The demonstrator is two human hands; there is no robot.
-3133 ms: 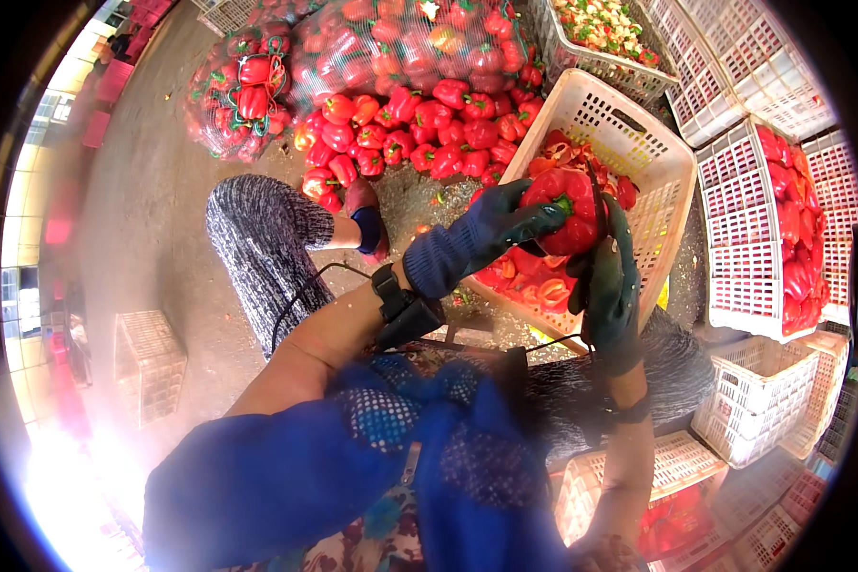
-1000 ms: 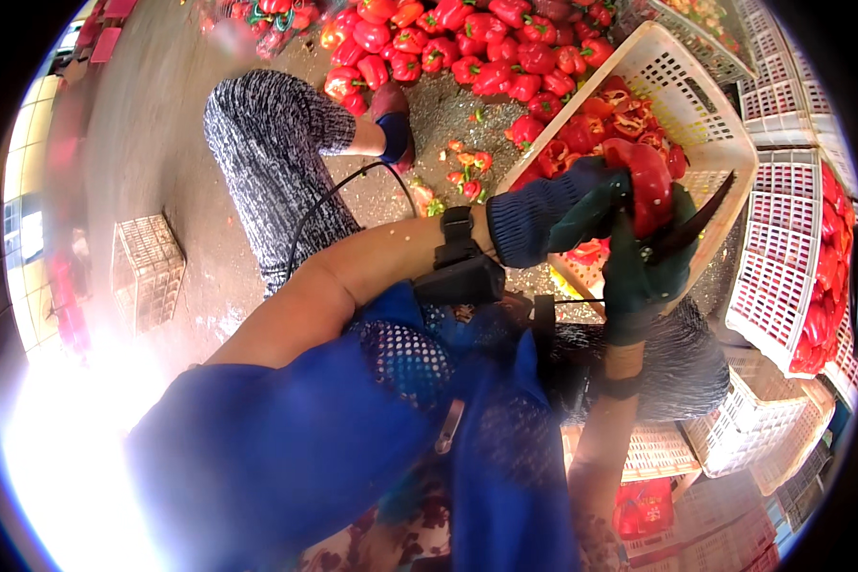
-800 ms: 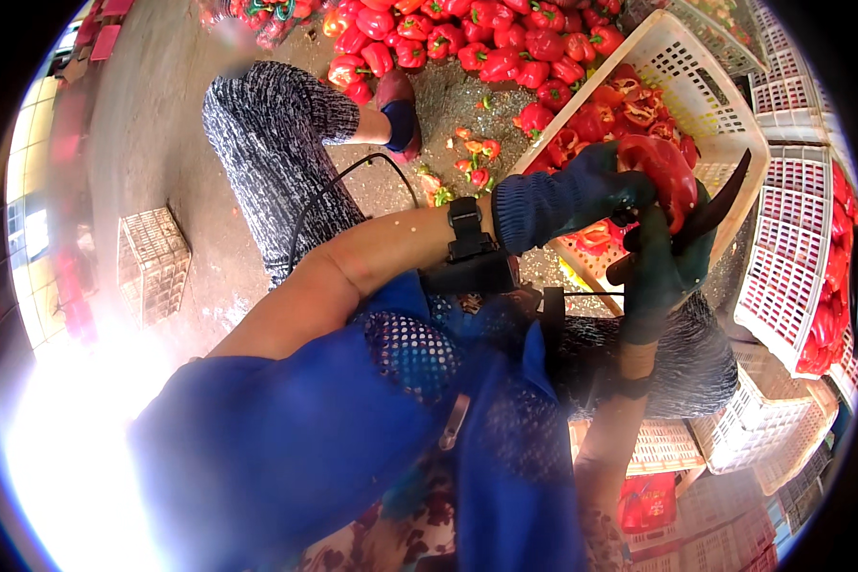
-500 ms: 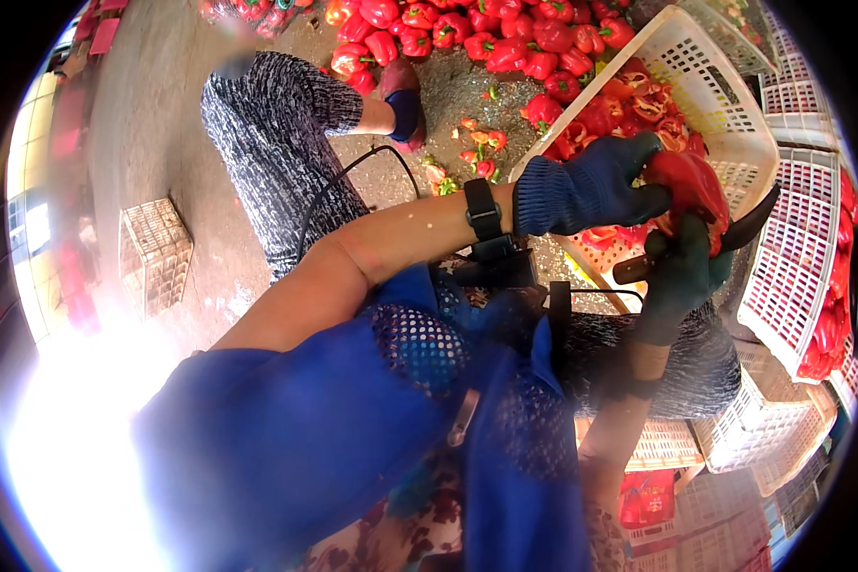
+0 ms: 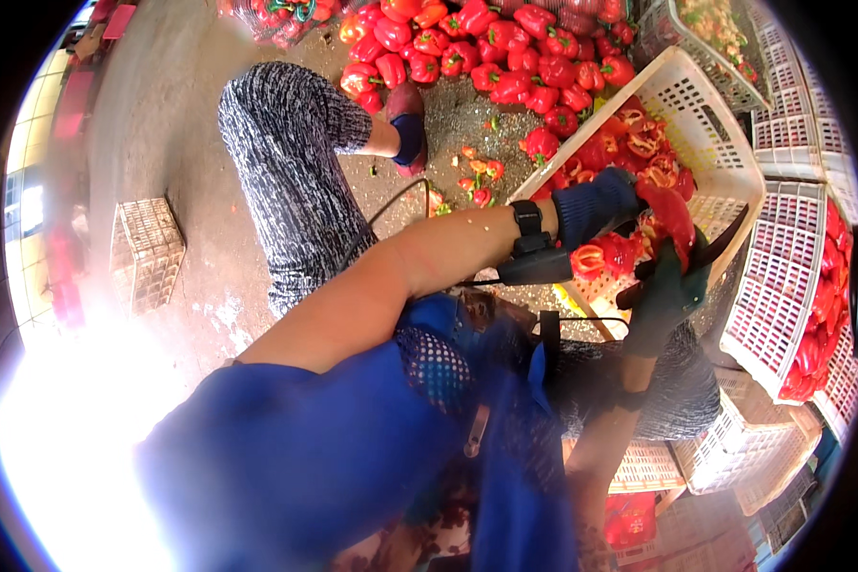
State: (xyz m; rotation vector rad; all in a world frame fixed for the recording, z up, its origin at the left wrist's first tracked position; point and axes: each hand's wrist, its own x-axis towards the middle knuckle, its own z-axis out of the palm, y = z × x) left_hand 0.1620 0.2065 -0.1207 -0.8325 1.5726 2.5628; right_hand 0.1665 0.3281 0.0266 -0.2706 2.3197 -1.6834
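My left hand (image 5: 596, 205), in a blue knitted glove with a black watch at the wrist, is closed on one end of a red bell pepper (image 5: 672, 219). The pepper is held over a white plastic crate (image 5: 705, 105). Against its near end is my right hand (image 5: 672, 296), in a dark glove and closed round a knife (image 5: 725, 240) with a dark curved blade. The blade sticks out to the right, beyond the pepper. Cut red peppers (image 5: 629, 143) fill part of the crate beneath my hands. The fingers of both hands are partly hidden.
Whole red peppers (image 5: 515, 57) are heaped on the floor at the far side. Pepper scraps (image 5: 481, 176) lie near my shoe (image 5: 408, 133). White crates (image 5: 772, 276) stand at the right, some with peppers (image 5: 815, 343). A small crate (image 5: 150, 253) sits at the left.
The view has shifted slightly. Both hands have come lower and a little left with the pepper, which now hangs more steeply. The knife blade has also dropped lower.
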